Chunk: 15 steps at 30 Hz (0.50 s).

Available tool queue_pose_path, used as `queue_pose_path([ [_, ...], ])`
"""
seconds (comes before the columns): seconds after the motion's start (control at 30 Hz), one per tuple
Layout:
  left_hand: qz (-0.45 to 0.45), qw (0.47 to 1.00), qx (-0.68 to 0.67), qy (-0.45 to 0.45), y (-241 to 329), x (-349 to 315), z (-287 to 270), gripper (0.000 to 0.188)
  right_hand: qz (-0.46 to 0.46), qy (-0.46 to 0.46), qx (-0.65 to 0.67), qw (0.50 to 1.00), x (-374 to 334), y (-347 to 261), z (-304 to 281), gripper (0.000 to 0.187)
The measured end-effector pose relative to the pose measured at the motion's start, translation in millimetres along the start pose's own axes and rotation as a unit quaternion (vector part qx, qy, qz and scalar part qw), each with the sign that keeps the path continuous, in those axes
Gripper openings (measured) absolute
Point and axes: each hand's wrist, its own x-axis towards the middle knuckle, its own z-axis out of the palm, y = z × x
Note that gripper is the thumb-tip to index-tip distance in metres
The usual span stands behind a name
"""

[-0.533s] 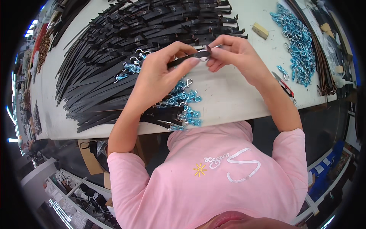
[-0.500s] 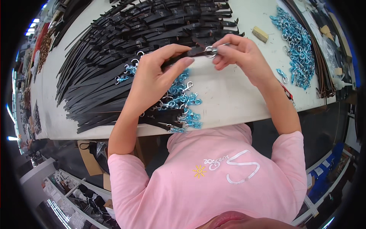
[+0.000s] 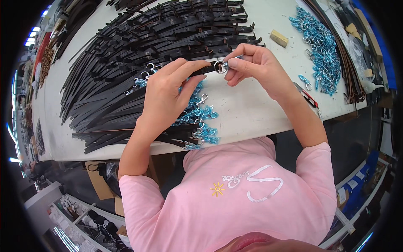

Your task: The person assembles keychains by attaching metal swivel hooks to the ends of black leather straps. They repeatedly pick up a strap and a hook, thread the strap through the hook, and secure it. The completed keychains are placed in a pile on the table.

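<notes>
ringed clasp (image 3: 225, 66) juts from right grip (image 3: 258, 71) toward left grip (image 3: 168, 84)

i count two bare hands, one left hand (image 3: 164, 89) and one right hand (image 3: 259, 71), with one silver ring (image 3: 221, 72) and one held strap (image 3: 208, 70) between them. on the one table (image 3: 247, 110) i make out one yellowish block (image 3: 278, 38), one red-handled tool (image 3: 310, 99), one lone clasp (image 3: 305, 80) and one large heap of clasps (image 3: 323, 54), too tangled to number. the black straps (image 3: 168, 35) overlap past counting.
</notes>
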Motion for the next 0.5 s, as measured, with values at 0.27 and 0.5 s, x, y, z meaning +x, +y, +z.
queue_pose_path([
  [0.27, -0.027, 0.989, -0.145, 0.005, -1.2, 3.4, 12.6, 0.034, 0.0, -0.018, 0.01, 1.0, 2.0, 5.9, 12.2, 0.024],
  [0.5, -0.046, 0.983, -0.177, 0.001, -5.2, 2.7, 11.3, 0.032, 0.002, -0.025, 0.022, 0.999, -0.7, 4.5, 11.8, 0.026],
])
